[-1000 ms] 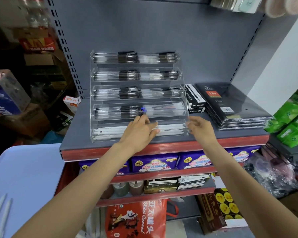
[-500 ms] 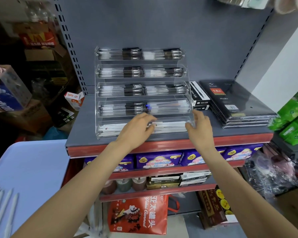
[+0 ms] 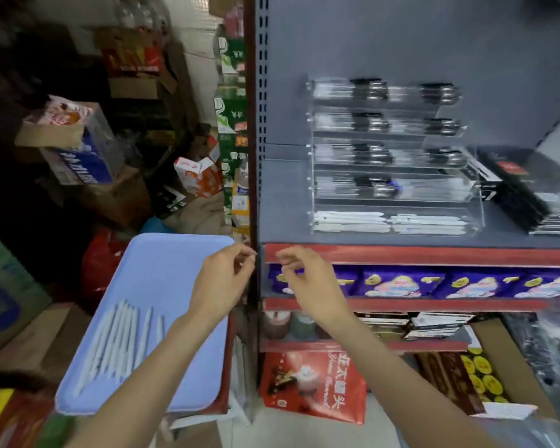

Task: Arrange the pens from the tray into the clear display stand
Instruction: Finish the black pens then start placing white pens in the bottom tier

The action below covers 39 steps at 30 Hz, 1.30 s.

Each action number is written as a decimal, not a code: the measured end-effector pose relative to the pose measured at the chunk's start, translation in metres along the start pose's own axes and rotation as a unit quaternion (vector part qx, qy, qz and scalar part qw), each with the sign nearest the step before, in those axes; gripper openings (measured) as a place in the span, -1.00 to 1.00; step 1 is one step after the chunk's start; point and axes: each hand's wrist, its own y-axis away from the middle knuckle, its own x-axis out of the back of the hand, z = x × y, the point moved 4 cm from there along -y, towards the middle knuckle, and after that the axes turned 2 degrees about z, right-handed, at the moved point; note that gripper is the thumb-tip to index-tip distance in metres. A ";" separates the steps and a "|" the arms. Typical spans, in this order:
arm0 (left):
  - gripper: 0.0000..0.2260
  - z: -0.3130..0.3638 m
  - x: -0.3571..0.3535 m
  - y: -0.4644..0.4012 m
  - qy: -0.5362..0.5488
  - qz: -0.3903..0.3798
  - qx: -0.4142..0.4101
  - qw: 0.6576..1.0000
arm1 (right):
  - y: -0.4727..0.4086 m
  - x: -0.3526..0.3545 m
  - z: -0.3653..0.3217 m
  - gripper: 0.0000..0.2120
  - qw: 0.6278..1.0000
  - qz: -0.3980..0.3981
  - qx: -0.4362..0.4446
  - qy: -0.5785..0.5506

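Head view: slim white pens [image 3: 117, 342], flat blue tray [image 3: 162, 270].

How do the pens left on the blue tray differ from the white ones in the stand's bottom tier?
The pens on the tray lie loose, fanned and pointing away from the person; the bottom-tier pens lie sideways in two neat end-to-end bundles. The tray pens rest open on the blue tray; the tier pens sit behind the clear display stand wall. Both sets look white and slim. Neither the left hand nor the right hand holds one.
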 end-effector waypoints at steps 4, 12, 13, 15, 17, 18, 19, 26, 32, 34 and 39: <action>-0.89 -0.105 0.054 0.029 -0.051 -0.026 0.053 0.997 | 0.014 -0.107 -0.021 -0.73 0.998 -0.059 -0.034 -0.009; -0.50 -0.247 0.089 0.074 -0.209 -0.203 0.051 0.955 | 0.041 -0.255 -0.010 -0.59 0.961 -0.142 -0.191 0.139; -0.43 -0.255 0.088 0.076 -0.209 -0.225 0.039 0.951 | 0.042 -0.263 -0.012 -0.56 0.954 -0.144 -0.205 0.163; -0.34 -0.265 0.088 0.080 -0.215 -0.266 0.012 0.940 | 0.043 -0.275 -0.019 -0.47 0.945 -0.134 -0.213 0.208; -0.30 -0.270 0.087 0.081 -0.231 -0.284 -0.011 0.930 | 0.040 -0.284 -0.028 -0.40 0.938 -0.126 -0.212 0.242; -0.30 -0.272 0.087 0.081 -0.232 -0.287 -0.017 0.929 | 0.038 -0.289 -0.031 -0.38 0.935 -0.127 -0.212 0.255; -0.29 -0.273 0.087 0.081 -0.227 -0.288 -0.018 0.930 | 0.036 -0.293 -0.033 -0.38 0.931 -0.133 -0.213 0.266; -0.42 -0.272 0.094 0.074 -0.170 -0.254 -0.018 0.952 | 0.020 -0.292 -0.037 -0.86 0.916 -0.156 -0.253 0.269; -0.64 -0.242 0.103 0.055 -0.056 -0.238 0.009 0.970 | 0.004 -0.272 -0.033 -0.69 0.957 -0.111 -0.256 0.083; -0.65 -0.221 0.100 0.048 0.023 -0.266 0.030 0.963 | 0.001 -0.250 -0.044 -0.81 0.955 -0.047 -0.264 -0.124; -0.92 -0.143 0.088 0.019 0.169 -0.266 0.024 0.949 | -0.005 -0.165 -0.070 -0.97 0.921 0.077 -0.203 -0.324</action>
